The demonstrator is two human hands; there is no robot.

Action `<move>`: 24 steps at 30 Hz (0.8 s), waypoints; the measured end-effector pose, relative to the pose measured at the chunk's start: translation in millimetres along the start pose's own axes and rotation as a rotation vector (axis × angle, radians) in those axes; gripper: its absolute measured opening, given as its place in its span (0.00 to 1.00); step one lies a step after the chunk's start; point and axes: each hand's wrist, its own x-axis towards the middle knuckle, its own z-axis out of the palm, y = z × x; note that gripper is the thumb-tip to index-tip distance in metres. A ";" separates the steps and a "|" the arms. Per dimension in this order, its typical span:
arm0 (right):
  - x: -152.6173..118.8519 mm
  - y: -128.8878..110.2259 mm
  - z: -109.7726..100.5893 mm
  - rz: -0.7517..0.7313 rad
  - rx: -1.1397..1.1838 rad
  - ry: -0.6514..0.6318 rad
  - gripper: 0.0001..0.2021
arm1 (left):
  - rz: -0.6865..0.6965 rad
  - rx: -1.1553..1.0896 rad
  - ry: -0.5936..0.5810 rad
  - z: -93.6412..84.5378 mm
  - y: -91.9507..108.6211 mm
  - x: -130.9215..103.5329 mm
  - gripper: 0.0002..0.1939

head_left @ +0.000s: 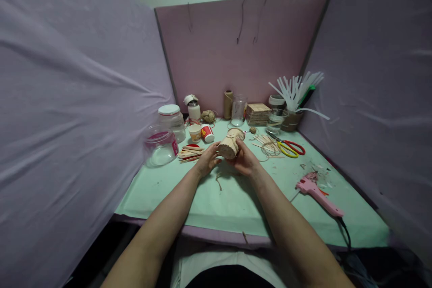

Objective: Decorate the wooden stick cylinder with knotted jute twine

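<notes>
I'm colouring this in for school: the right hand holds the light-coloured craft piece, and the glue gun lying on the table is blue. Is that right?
Not quite: the glue gun is pink, as the head view shows. It does lie on the table, and the right hand holds the light-coloured craft piece.

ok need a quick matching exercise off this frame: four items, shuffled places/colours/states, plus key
Items
1. craft piece
2. glue gun
3. scissors
4. white sticks

Descriptions
A. one yellow handle loop, one red
B. fanned out of a brown pot at the back right
C. held in the right hand
D. pink, lying near the front right of the table

Pairs: 1-C, 2-D, 3-A, 4-B
</notes>
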 end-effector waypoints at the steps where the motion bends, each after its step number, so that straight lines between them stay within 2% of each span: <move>1: -0.3 -0.9 0.2 0.006 0.020 -0.002 0.12 | 0.003 0.012 0.001 0.6 -0.1 0.1 0.25; 4: -0.3 -2.5 0.7 0.011 0.038 -0.010 0.13 | 0.029 0.088 0.038 2.5 -2.0 2.1 0.25; 6: 0.1 -2.6 0.9 0.010 0.034 -0.009 0.14 | 0.076 0.181 0.107 2.8 -3.6 4.3 0.24; 12: 2.9 1.3 0.1 0.040 0.061 -0.001 0.14 | 0.372 0.396 0.392 0.0 -1.7 5.5 0.17; 14: 4.9 3.8 -1.6 0.054 0.047 -0.018 0.14 | 0.456 0.414 0.395 1.2 0.6 3.2 0.18; 17: 7.8 7.3 -4.7 0.040 0.021 -0.034 0.14 | 0.515 0.450 0.311 5.6 2.2 -0.8 0.17; 20: 8.6 8.8 -5.9 0.038 0.028 -0.021 0.13 | 0.518 0.499 0.274 9.2 1.5 -3.2 0.14; 24: 6.8 8.6 -4.9 0.055 0.019 0.011 0.11 | 0.492 0.491 0.303 10.5 0.3 -3.8 0.12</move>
